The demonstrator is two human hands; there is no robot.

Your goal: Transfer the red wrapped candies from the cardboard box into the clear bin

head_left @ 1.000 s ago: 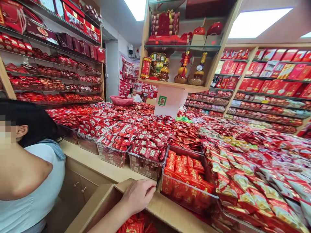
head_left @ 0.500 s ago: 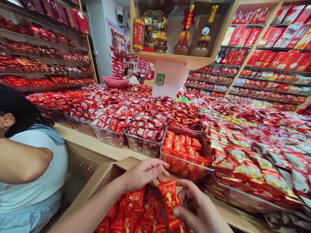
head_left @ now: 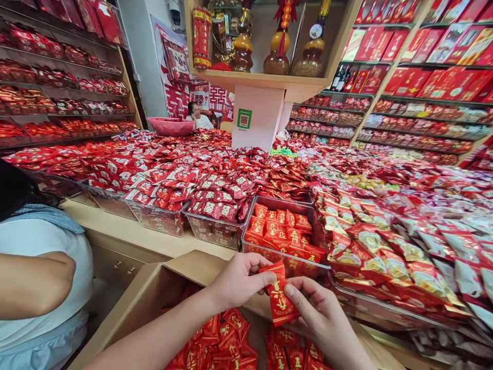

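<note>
A red packet with gold characters (head_left: 280, 300) is held between both hands above an open cardboard box (head_left: 140, 295). My left hand (head_left: 241, 277) pinches its upper left side with thumb and fingers. On its right edge, the thumb and fingers of my right hand (head_left: 310, 300) are closed. More red packets (head_left: 227, 339) lie inside the box below my forearms. Just beyond the hands stands a clear bin (head_left: 287, 257) with similar red packets standing and lying in it.
Bins of maroon packets (head_left: 219, 203) and red-and-gold packets (head_left: 385, 252) flank the clear bin. A person in a white top (head_left: 42, 272) is close on the left. A wooden display cabinet (head_left: 262, 79) overhangs the heaped counter. Another person (head_left: 200, 119) sits far back.
My left hand, earlier open beside the packet, has closed on its upper part. The packet has risen slightly and tilted the other way. The view has shifted a little to the right.
</note>
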